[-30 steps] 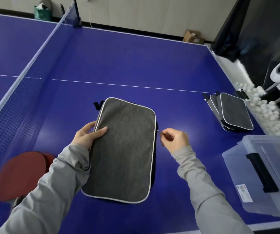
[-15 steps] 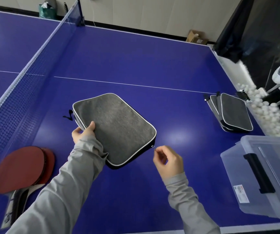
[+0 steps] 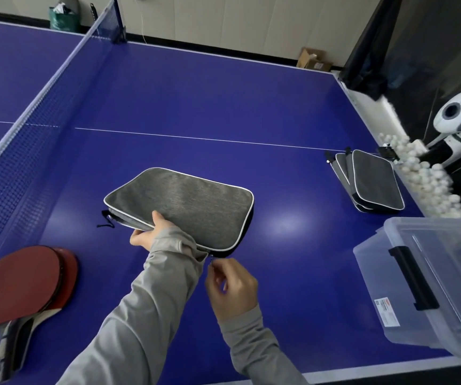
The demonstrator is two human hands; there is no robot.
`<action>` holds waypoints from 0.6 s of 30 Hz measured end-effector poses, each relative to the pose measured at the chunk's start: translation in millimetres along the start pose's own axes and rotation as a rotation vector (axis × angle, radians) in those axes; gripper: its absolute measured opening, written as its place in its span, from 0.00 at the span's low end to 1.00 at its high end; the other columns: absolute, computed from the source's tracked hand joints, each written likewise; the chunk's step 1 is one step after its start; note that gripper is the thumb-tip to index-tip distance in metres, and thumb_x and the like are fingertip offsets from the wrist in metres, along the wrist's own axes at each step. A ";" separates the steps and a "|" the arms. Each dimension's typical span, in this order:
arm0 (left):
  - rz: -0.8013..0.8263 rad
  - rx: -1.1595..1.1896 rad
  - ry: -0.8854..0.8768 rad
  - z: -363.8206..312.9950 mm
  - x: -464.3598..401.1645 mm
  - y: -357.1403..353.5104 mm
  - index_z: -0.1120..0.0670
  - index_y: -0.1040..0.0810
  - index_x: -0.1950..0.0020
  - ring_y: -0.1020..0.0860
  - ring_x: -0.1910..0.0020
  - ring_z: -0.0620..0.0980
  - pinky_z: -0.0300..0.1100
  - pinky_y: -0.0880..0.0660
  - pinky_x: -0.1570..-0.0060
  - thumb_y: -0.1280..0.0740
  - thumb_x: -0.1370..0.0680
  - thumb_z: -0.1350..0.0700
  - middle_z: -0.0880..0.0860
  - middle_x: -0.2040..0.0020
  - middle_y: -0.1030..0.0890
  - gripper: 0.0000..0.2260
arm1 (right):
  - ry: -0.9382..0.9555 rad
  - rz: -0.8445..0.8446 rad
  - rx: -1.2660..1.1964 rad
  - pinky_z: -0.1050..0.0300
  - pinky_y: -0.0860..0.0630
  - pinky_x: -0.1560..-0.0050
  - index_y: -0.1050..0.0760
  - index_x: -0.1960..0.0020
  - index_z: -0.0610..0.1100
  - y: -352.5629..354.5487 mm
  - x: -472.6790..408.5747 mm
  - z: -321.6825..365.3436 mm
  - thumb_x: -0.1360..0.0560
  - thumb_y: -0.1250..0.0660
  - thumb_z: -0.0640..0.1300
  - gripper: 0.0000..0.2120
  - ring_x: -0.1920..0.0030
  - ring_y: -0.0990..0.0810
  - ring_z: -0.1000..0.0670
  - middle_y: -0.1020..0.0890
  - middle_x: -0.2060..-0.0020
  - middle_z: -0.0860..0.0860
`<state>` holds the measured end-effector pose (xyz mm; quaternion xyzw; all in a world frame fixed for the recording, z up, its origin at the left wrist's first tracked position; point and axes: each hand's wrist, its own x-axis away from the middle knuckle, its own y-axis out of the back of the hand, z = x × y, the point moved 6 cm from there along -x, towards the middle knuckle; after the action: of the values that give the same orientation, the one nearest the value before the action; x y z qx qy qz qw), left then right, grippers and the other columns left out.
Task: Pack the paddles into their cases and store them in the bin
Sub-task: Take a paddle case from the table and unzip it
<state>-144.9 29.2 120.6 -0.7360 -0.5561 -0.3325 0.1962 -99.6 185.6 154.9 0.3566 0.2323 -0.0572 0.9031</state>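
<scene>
The right hand [image 3: 230, 287] now pinches the zipper pull [image 3: 211, 258] at the near corner of the grey case [image 3: 185, 204], while the left hand [image 3: 151, 234] grips its near edge. Since a second ago the case has swung from lengthwise to crosswise on the table [image 3: 223, 101], so zipping is probably under way. The red paddles [image 3: 21, 282] (uncased, near left) and the bin [image 3: 429, 287] at right wait.

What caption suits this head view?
Left hand steadies a grey paddle case while right hand pinches its zipper pull.

We note a heather-grey case [image 3: 185, 207] with white piping, red paddles [image 3: 21, 284] at eight o'clock, blue table [image 3: 196, 93].
</scene>
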 end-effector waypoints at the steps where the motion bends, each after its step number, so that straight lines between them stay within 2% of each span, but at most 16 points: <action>1: 0.002 -0.005 0.004 1.3 0.4 -0.5 0.55 0.38 0.32 0.26 0.41 0.55 0.45 0.35 0.39 0.35 0.24 0.50 0.58 0.39 0.25 0.24 | 0.003 0.001 0.003 0.62 0.30 0.75 0.23 0.65 0.39 -1.1 -0.8 0.0 0.35 0.28 0.32 0.05 0.74 0.27 0.52 0.23 0.73 0.48; 4: 0.008 0.022 0.003 3.7 -4.4 -1.8 0.54 0.37 0.38 0.25 0.45 0.54 0.45 0.34 0.39 0.35 0.24 0.51 0.56 0.44 0.25 0.19 | 0.025 0.019 0.005 0.65 0.30 0.73 0.22 0.63 0.39 -3.4 0.0 -2.1 0.34 0.27 0.34 0.04 0.73 0.26 0.53 0.22 0.72 0.49; 6: 0.037 0.042 -0.026 3.8 -9.7 -3.4 0.53 0.38 0.44 0.27 0.51 0.52 0.42 0.34 0.44 0.34 0.24 0.52 0.54 0.50 0.27 0.16 | 0.032 0.069 -0.030 0.64 0.29 0.72 0.21 0.61 0.41 -4.3 1.9 -4.8 0.30 0.29 0.40 0.03 0.72 0.25 0.54 0.21 0.71 0.50; 9: 0.108 0.045 -0.139 -0.6 -21.8 -1.1 0.55 0.35 0.36 0.28 0.61 0.46 0.37 0.35 0.52 0.32 0.25 0.52 0.48 0.57 0.27 0.21 | -0.049 0.079 -0.097 0.69 0.31 0.68 0.21 0.60 0.43 6.8 0.8 -23.1 0.26 0.35 0.50 0.11 0.69 0.27 0.60 0.22 0.69 0.55; 10: 0.138 0.031 -0.185 -2.4 -27.6 0.7 0.55 0.34 0.36 0.28 0.63 0.44 0.37 0.34 0.53 0.32 0.26 0.52 0.47 0.58 0.28 0.22 | -0.110 0.027 -0.130 0.71 0.32 0.67 0.22 0.60 0.44 15.4 -2.5 -35.8 0.26 0.35 0.50 0.10 0.69 0.28 0.62 0.23 0.68 0.56; 12: 0.217 -0.022 -0.275 -6.0 -40.8 5.1 0.53 0.32 0.39 0.28 0.66 0.41 0.36 0.32 0.58 0.31 0.26 0.51 0.45 0.61 0.29 0.19 | -0.300 -0.109 -0.194 0.73 0.31 0.66 0.23 0.58 0.46 34.5 -12.3 -70.3 0.26 0.33 0.44 0.03 0.67 0.26 0.64 0.21 0.66 0.52; 14: 0.338 -0.077 -0.335 -6.8 -51.9 6.2 0.52 0.30 0.43 0.25 0.67 0.43 0.35 0.28 0.65 0.29 0.27 0.51 0.46 0.64 0.26 0.16 | -0.536 -0.173 -0.278 0.71 0.29 0.64 0.24 0.54 0.46 45.7 -23.0 -107.0 0.27 0.33 0.38 0.04 0.65 0.24 0.64 0.20 0.62 0.49; 16: 0.505 -0.121 -0.356 -2.5 -57.0 3.1 0.53 0.28 0.47 0.21 0.70 0.44 0.35 0.24 0.70 0.29 0.27 0.53 0.48 0.67 0.21 0.13 | -0.719 -0.069 -0.354 0.61 0.24 0.57 0.25 0.51 0.45 43.4 -33.0 -135.4 0.25 0.34 0.38 0.05 0.61 0.23 0.59 0.21 0.60 0.51; 17: 0.593 -0.143 -0.354 1.3 -57.3 0.8 0.53 0.27 0.49 0.20 0.72 0.43 0.35 0.24 0.72 0.29 0.27 0.54 0.48 0.68 0.19 0.11 | -0.796 0.034 -0.420 0.56 0.23 0.57 0.25 0.50 0.45 37.3 -36.1 -143.8 0.24 0.36 0.39 0.05 0.59 0.23 0.55 0.22 0.59 0.51; 18: 0.674 -0.165 -0.344 6.4 -56.1 -1.7 0.52 0.26 0.50 0.20 0.72 0.44 0.36 0.23 0.72 0.29 0.27 0.55 0.49 0.69 0.17 0.09 | -0.869 0.141 -0.524 0.57 0.23 0.61 0.25 0.50 0.45 28.5 -37.1 -148.9 0.23 0.38 0.40 0.04 0.59 0.22 0.52 0.21 0.58 0.49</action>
<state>-153.7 -4.7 76.3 -0.9358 -0.2793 -0.1647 0.1386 -181.1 304.2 94.6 0.0764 -0.1830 -0.0790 0.9770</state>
